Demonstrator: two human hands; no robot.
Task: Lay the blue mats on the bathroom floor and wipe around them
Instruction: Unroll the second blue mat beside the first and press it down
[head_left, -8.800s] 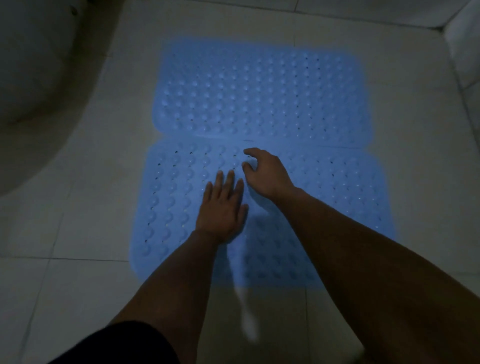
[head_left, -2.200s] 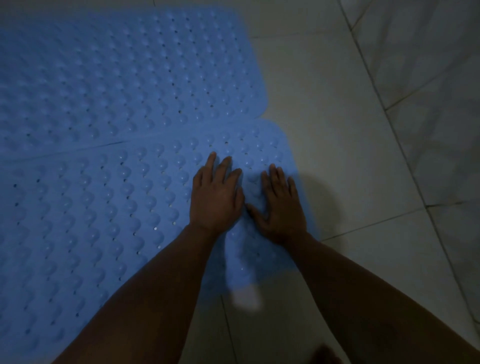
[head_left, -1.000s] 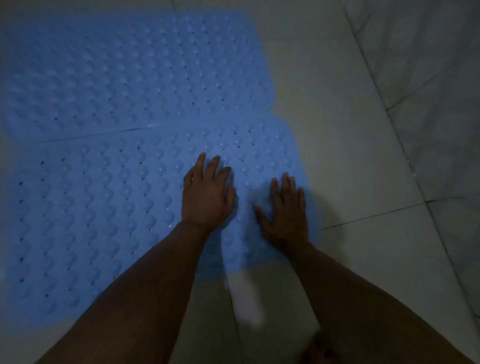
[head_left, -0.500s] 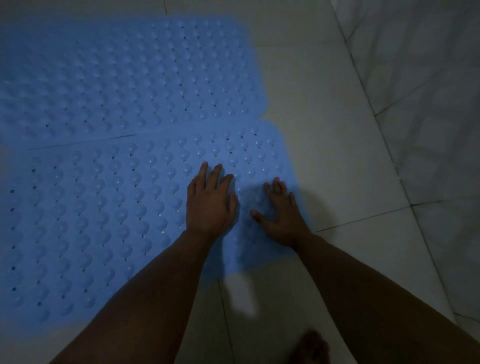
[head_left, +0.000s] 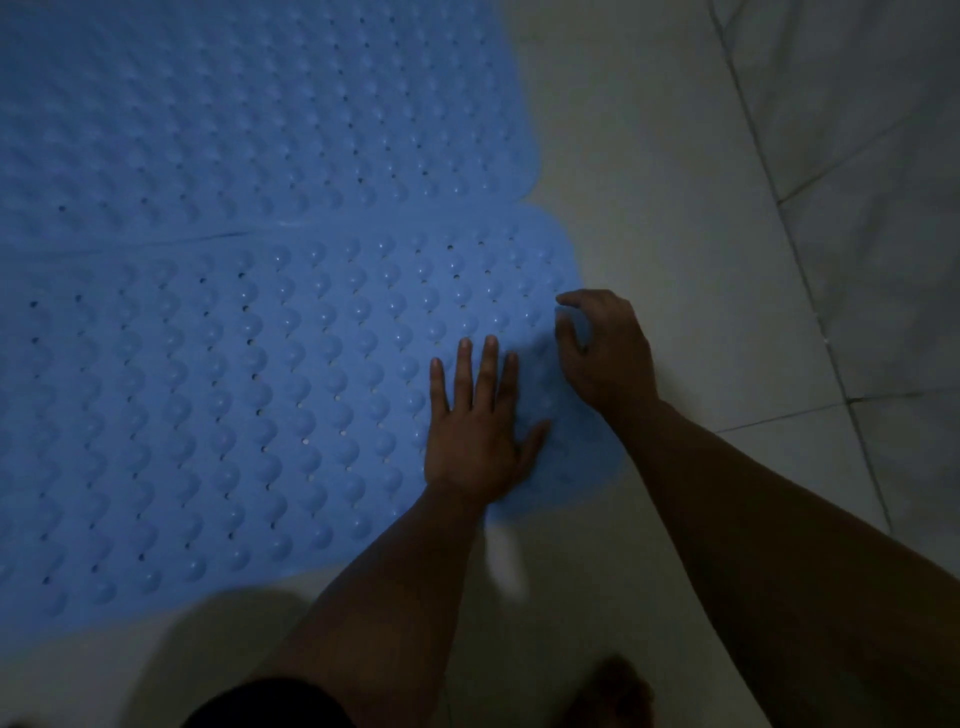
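While the left hand (head_left: 475, 431) lies flat with straight fingers on the near blue mat (head_left: 234, 415), the right hand (head_left: 605, 348) curls at its right edge — whether it pinches, I cannot tell — far blue mat (head_left: 249, 119) touching behind, both on the floor (head_left: 649, 182).

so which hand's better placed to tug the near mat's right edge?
Right. The right hand sits curled at the near mat's right edge; the left hand lies flat further in, likely pinning it.
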